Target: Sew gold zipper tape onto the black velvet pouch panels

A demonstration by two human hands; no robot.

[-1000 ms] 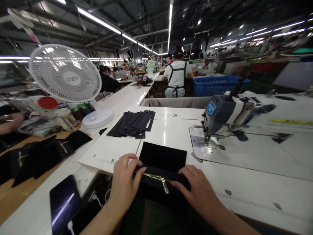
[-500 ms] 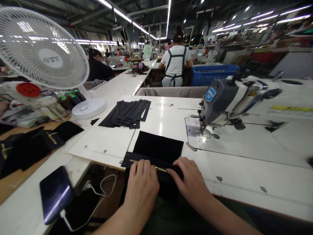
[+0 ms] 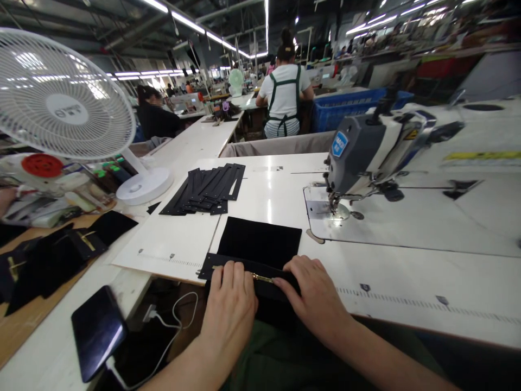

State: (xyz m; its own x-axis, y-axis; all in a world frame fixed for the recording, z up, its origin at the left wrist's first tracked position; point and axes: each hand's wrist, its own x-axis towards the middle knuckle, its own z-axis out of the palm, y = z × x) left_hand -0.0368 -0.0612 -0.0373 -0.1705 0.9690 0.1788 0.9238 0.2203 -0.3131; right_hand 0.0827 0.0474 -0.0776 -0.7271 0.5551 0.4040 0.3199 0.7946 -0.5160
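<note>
A black fabric piece (image 3: 260, 239) lies at the front edge of the white sewing table, part of it hanging over the edge. Across it runs a black strip with a slot, where a gold zipper (image 3: 262, 278) shows. My left hand (image 3: 232, 304) grips the strip left of the zipper pull, its fingers bent over the top. On the other side my right hand (image 3: 315, 290) holds the strip, thumb against the zipper's right end and fingers behind. The undersides of both hands are hidden. Beyond them lies a pile of slotted black strips (image 3: 203, 190).
To the right stands a sewing machine (image 3: 358, 157). A white fan (image 3: 67, 103) is at the left, near black zippered pieces (image 3: 52, 250) on a wooden board. A phone (image 3: 100, 331) with a white cable (image 3: 166, 347) lies front left. A co-worker (image 3: 285, 92) sits ahead, beside a blue crate (image 3: 342, 106).
The view has shifted slightly, so the surroundings appear a little displaced. Both hands keep their hold on the black strip, with hardly any movement against it.
</note>
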